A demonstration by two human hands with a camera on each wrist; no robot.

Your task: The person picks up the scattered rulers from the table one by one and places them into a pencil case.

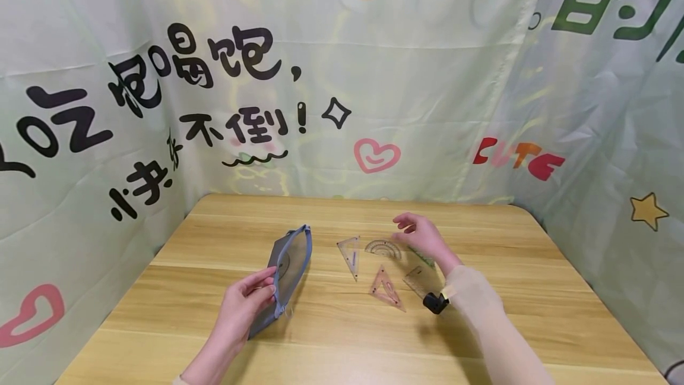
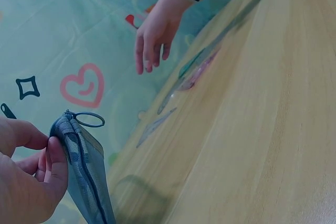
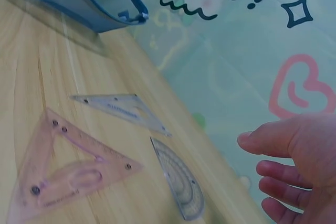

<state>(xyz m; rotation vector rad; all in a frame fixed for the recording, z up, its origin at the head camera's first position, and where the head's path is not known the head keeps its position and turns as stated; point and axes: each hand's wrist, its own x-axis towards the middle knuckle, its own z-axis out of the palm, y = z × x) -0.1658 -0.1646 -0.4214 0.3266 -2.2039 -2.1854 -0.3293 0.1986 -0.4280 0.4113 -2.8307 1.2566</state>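
Observation:
My left hand (image 1: pixel 240 305) pinches the edge of a grey-blue zip pouch (image 2: pixel 86 177) between thumb and fingers. The pouch stands tilted on the table, its zipped mouth spread apart in the head view. Over the table at the right hovers my right hand (image 1: pixel 424 239), fingers loosely bent and nothing between them. Below and beside it lie a clear protractor (image 3: pixel 181 184), a green-marked piece (image 1: pixel 423 256) partly covered by the hand, and a clear ruler (image 1: pixel 419 278). A pink set square (image 3: pixel 79 184) and a clear set square (image 3: pixel 113 104) lie nearer the pouch.
The wooden table (image 1: pixel 331 349) has a back edge against a printed cloth curtain (image 1: pixel 427 88), which also hangs at both sides. A small black camera (image 1: pixel 435 303) sits on the right wrist.

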